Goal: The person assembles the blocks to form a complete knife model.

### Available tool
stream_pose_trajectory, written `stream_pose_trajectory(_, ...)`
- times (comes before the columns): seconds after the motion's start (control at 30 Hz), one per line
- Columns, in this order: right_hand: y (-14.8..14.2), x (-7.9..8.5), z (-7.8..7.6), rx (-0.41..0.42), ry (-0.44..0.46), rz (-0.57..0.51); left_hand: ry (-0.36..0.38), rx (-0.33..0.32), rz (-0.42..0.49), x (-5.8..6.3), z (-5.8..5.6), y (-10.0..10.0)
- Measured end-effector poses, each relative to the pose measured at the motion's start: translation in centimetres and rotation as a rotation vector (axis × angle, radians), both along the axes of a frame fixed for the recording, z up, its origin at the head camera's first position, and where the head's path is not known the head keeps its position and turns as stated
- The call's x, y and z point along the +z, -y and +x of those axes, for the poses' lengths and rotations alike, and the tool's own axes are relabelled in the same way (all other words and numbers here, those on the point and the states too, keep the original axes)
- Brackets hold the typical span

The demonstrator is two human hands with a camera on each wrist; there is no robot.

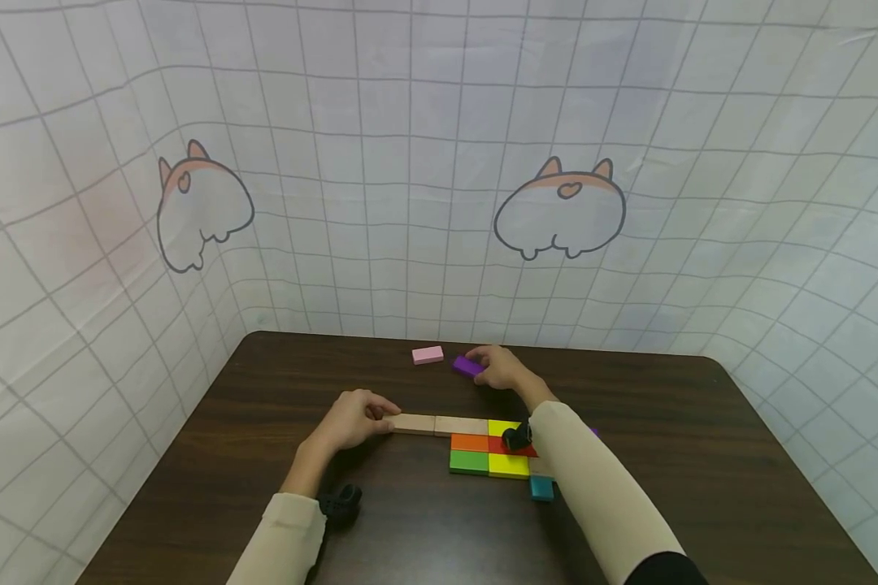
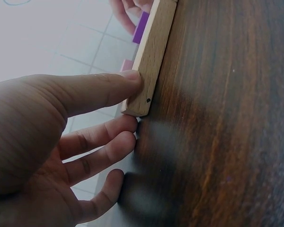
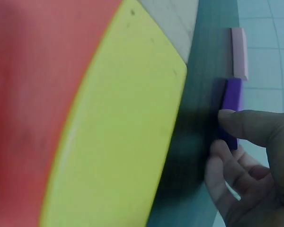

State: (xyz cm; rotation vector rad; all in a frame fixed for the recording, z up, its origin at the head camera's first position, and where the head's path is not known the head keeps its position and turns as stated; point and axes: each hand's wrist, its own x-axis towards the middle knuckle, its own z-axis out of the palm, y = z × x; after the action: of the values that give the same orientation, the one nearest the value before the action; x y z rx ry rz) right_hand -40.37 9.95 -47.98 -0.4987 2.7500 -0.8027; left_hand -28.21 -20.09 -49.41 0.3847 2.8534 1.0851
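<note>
My left hand (image 1: 351,418) pinches the outer end of a plain wooden block (image 1: 413,423) lying flat on the table. In the left wrist view the thumb rests on the block's side face, and the other visible fingertips touch the tabletop beyond its end. A second plain block (image 1: 461,426) continues the row to the right. Toward the back of the table, my right hand (image 1: 501,367) grips a purple block (image 1: 467,366) between thumb and fingers. In the right wrist view the thumb lies across the purple block (image 3: 232,94), covering part of it.
A pink block (image 1: 428,355) lies near the back edge, left of the purple one. Orange (image 1: 470,442), green (image 1: 469,462), yellow (image 1: 508,465), red and teal (image 1: 541,488) blocks form a flat patch, partly hidden under the right forearm. A gridded curtain (image 1: 380,244) surrounds the dark table (image 1: 263,455).
</note>
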Motion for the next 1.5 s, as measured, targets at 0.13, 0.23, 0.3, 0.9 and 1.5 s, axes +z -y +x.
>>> stream_pose_trajectory(0.13,-1.0,0.5,0.5,0.076,-0.001,-0.003,-0.007,-0.001,-0.001,0.0,0.1,-0.1)
stream_pose_trajectory(0.23,-1.8,1.1,1.2,0.129,-0.022,-0.011,-0.007,-0.001,-0.003,0.1,0.2,-0.1)
stream_pose_trajectory(0.3,-2.4,1.5,1.7,0.162,-0.043,-0.020,-0.007,0.001,-0.005,0.1,0.2,-0.2)
stream_pose_trajectory(0.9,-6.9,3.7,9.7,0.312,-0.092,-0.051,0.006,0.021,-0.008,0.2,0.0,-0.3)
stream_pose_trajectory(1.5,-9.2,1.8,14.6,0.402,-0.128,-0.120,0.018,0.026,-0.006,0.2,0.0,-0.4)
